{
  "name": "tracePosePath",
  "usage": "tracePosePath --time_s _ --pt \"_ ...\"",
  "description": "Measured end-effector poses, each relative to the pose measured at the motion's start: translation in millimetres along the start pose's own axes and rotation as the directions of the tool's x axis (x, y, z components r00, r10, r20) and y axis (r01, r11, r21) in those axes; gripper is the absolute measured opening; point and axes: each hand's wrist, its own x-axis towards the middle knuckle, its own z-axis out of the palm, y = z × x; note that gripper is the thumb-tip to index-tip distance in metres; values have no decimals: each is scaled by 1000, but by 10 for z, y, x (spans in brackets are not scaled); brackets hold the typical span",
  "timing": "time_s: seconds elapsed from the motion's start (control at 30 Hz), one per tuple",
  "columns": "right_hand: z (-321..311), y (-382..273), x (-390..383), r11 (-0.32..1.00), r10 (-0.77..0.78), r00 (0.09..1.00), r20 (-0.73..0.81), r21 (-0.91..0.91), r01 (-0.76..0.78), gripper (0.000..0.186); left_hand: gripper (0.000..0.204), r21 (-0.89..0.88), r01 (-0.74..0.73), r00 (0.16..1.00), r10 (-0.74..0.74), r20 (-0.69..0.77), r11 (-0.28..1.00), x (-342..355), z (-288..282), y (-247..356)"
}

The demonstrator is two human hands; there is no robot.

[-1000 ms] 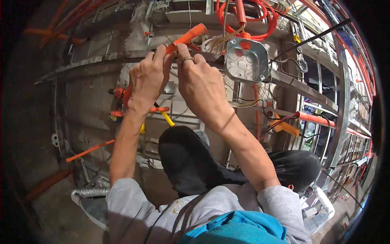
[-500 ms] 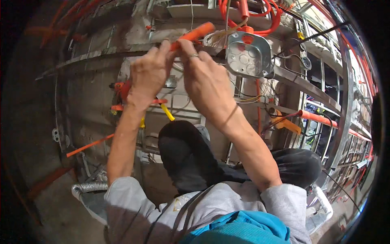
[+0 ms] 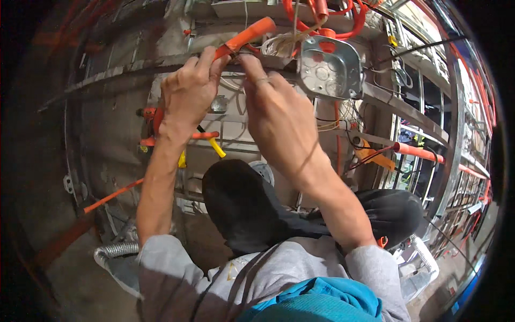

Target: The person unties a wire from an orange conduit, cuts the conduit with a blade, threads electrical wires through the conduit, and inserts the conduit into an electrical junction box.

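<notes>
Over on the far left the room falls into shadow, with a bare grey floor (image 3: 59, 273) below and a ribbed silver duct (image 3: 116, 249) curving in beside the person's sleeve. A thin orange rod (image 3: 112, 196) slants towards the left forearm, and just past it an orange drill-like tool (image 3: 144, 112) sits half hidden behind that arm. Behind everything runs a patchy grey concrete surface (image 3: 123, 115), crossed by a long metal rail (image 3: 129, 70).

Here's the left hand (image 3: 188, 91), fingers curled, pinching the lower part of an orange conduit (image 3: 249, 35) that tilts up to the right in front of the rail. Below, a yellow handle (image 3: 217, 147) lies near a black-clad knee (image 3: 236, 198). Now the right hand (image 3: 281, 121), index finger stretched to the conduit's underside; the other fingers are folded from view, so I can't tell whether they grip.

Just beyond, cream wires (image 3: 279, 45) bunch beside a galvanised junction box (image 3: 330, 70), orange tubing (image 3: 357, 22) looping above. Further right, a yellow-orange tool (image 3: 373, 155) stands near another orange pipe (image 3: 418, 152), and bright metal studs (image 3: 453, 134) bend away along the rim.
</notes>
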Motion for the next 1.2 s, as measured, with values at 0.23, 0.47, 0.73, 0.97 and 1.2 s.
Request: tracePosePath --time_s 0.23,0.47,0.73,0.97,1.2 --pt "2 28 13 999 12 999 50 -53 -9 53 35 -11 -37 999 37 -10 999 -86 -33 170" --pt "235 6 231 998 -54 998 18 42 54 51 28 -23 63 998 -62 33 998 -35 -18 -32" --pt "246 -11 288 997 -63 997 42 -50 66 58 28 -53 43 998 -40 43 998 -51 -27 -60" --pt "154 -15 228 999 -4 999 36 -38 5 53 25 -21 24 999 -23 43 999 -28 -24 69" --pt "-84 14 -190 998 -61 998 -10 20 61 46 23 44 32 999 -33 9 998 7 -52 71"
